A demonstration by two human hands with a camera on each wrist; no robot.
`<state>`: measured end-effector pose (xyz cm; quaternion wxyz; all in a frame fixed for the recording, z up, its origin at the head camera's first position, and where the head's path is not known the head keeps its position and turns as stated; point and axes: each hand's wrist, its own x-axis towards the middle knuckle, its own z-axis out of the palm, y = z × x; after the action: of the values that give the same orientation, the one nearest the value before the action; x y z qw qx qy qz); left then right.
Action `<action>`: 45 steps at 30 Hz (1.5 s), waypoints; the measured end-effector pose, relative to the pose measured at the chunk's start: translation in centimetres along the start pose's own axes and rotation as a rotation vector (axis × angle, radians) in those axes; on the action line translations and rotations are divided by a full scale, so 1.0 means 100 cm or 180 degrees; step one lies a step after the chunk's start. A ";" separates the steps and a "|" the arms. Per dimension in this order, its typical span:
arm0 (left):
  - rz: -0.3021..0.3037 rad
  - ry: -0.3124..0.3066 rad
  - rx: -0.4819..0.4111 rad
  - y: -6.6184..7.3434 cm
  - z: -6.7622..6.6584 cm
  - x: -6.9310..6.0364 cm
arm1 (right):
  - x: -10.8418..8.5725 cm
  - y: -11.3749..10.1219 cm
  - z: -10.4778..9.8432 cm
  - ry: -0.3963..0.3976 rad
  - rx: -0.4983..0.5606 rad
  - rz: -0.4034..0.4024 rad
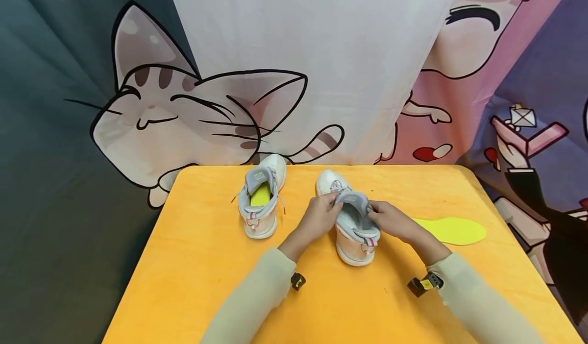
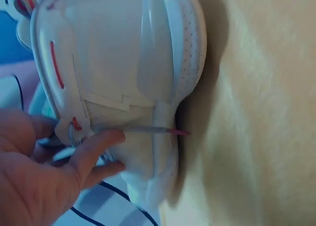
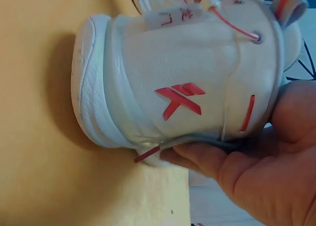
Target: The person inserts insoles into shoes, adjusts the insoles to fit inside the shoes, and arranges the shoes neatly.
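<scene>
Held shoe (image 1: pixel 354 242): nr far edge of table, right of ctr, toe pointing away from person, heel twd person. Sole low over the cloth; can't tell if fully touching. Opening faces up, pale grey lining vis. inside; grey tongue (image 1: pixel 352 199) raised btw the hands

Grip: L hand (image 1: pixel 318 215) pinches edge of opening on its side, thumb vs. fingers; R hand (image 1: pixel 390 219) pinches opposite edge likewise. Which layer (tongue or collar) each has: can't tell, fingers cover it. L wrist view: lace (image 2: pixel 143 130) w/ red tip hangs across shoe's side, past the fingertips. R wrist view: red logo (image 3: pixel 180 100) on shoe's side; pull tab (image 3: pixel 294 6) w/ red stripe at heel

In the way: both hands block sides of the opening; R forearm covers near end of loose yellow insole (image 1: pixel 452 230), which lies flat to right of the shoe, apart from it

Other shoe (image 1: pixel 259 224): left of held one, well apart, upright, toe also away; yellow-green insole (image 1: pixel 261 195) inside, laces loose at its sides

Surround: orange-yellow table (image 1: pixel 197 262); pale sleeves (image 1: pixel 257 293), small dark device (image 1: pixel 298 281) at L wrist, another (image 1: pixel 425 284) at R. Behind: cartoon backdrop (image 1: pixel 321 38) w/ cat print (image 1: pixel 151 129), left part dark teal
</scene>
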<state>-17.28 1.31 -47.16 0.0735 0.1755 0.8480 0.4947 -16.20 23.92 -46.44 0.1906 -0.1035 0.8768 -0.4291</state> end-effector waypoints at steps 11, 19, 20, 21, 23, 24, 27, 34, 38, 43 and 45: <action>0.0103 0.0240 0.0423 0.006 0.000 -0.029 | 0.008 0.011 -0.012 -0.0098 -0.0548 -0.0562; 0.0227 0.0291 0.0970 0.008 -0.002 -0.024 | 0.012 0.015 -0.016 -0.0280 -0.0503 -0.0631; 0.0251 0.0281 0.0989 0.009 -0.002 -0.022 | 0.012 0.016 -0.017 -0.0299 -0.0461 -0.0607; 0.0270 0.0264 0.0979 0.010 -0.001 -0.021 | 0.012 0.017 -0.017 -0.0309 -0.0404 -0.0583; 0.0332 0.0235 0.0957 0.013 0.000 -0.018 | 0.013 0.019 -0.018 -0.0317 -0.0312 -0.0540; 0.0358 0.0211 0.0942 0.014 0.000 -0.015 | 0.013 0.020 -0.019 -0.0317 -0.0271 -0.0515; 0.0408 0.0145 0.0897 0.017 0.002 -0.009 | 0.013 0.022 -0.020 -0.0340 -0.0150 -0.0487; 0.0425 -0.0069 0.0643 0.012 0.006 0.001 | 0.013 0.025 -0.014 -0.0346 0.0128 -0.0393; 0.0444 -0.0024 0.0690 0.010 0.005 0.002 | 0.012 0.021 -0.010 -0.0251 0.0104 -0.0316; 0.0559 0.0082 0.0707 0.010 0.003 -0.001 | 0.008 0.014 -0.010 -0.0249 -0.0024 -0.0371; 0.0614 0.0099 0.0684 0.011 0.001 -0.003 | 0.004 0.011 -0.010 -0.0272 -0.0014 -0.0392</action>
<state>-16.72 1.82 -46.30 -0.0068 0.2553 0.8763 0.4085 -17.03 25.20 -46.89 0.2009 -0.1760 0.8608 -0.4332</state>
